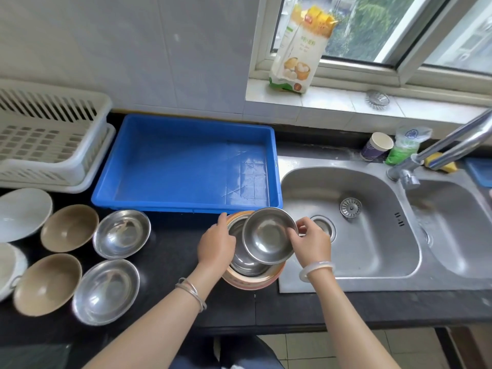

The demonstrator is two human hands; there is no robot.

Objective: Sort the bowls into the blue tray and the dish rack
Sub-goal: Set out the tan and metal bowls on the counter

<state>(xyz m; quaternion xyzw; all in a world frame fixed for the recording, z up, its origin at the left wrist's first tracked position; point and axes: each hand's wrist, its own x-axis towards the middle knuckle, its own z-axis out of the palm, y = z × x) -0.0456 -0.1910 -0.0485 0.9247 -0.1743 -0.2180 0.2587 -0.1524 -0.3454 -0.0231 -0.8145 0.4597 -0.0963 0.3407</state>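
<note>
My right hand (311, 242) pinches the rim of a small steel bowl (269, 235), tilted above a stack of steel bowls (243, 262) inside an orange-rimmed bowl (253, 282). My left hand (215, 245) holds the left side of that stack. The blue tray (186, 161) lies behind, with nothing in it. The white dish rack (45, 137) stands at the far left. On the counter at left sit two steel bowls (121, 234) (106, 291), two tan bowls (69, 227) (48, 284) and a white bowl (22, 213).
A double steel sink (372, 249) lies to the right with a tap (450, 147) over it. A paper cup (376, 146), green bag and sponge sit behind the sink. A flour bag (299, 49) stands on the window sill. More white dishes show at the left edge (8, 267).
</note>
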